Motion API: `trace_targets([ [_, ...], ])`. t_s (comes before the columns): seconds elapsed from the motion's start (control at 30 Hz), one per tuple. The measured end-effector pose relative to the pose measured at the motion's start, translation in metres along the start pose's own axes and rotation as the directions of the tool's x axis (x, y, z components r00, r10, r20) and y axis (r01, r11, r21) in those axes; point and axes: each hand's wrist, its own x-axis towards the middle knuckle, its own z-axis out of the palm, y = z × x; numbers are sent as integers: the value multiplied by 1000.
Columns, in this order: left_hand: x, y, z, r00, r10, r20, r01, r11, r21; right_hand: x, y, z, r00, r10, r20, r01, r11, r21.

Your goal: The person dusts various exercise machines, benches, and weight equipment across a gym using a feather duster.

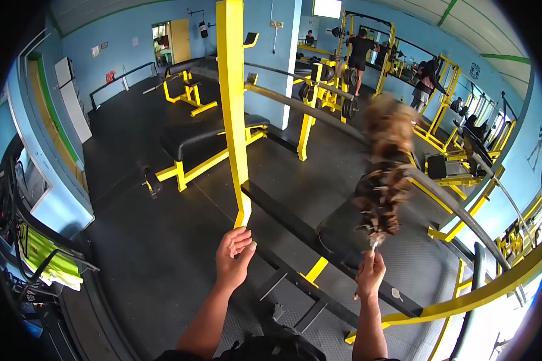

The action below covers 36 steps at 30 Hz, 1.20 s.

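Brown and fluffy, a feather duster (386,174) stands upright in my right hand (371,274), its upper part blurred by motion. My right fingers are closed round its light handle, just below the feathers. The duster's head is in front of a long grey bar (319,114). My left hand (233,257) is raised with curled fingers apart and nothing in it. It is just below the foot of a yellow upright post (232,108); whether the fingertips touch the post I cannot tell.
A black padded bench (214,137) with yellow legs stands beyond the post. A curved yellow frame (464,307) runs along the lower right. At the left hangs a bright green cloth (49,262) on a machine. Two people (361,51) (426,81) are among the racks at the back.
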Motion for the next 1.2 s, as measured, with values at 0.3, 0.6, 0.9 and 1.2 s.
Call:
trace_targets([
  [0.3,104,-9,33,989,111,96,-121,987,110,40,6,77,988,-152,17,152,988,8],
  [0.6,169,-16,66,977,176,119,-197,959,202,77,-1,127,976,-55,211,7,975,220],
  [0.9,222,-10,69,943,280,177,-324,893,314,92,13,184,887,-391,245,357,918,170],
  [1.2,294,-24,7,930,305,206,-352,900,256,92,-10,292,940,-233,247,204,969,137],
])
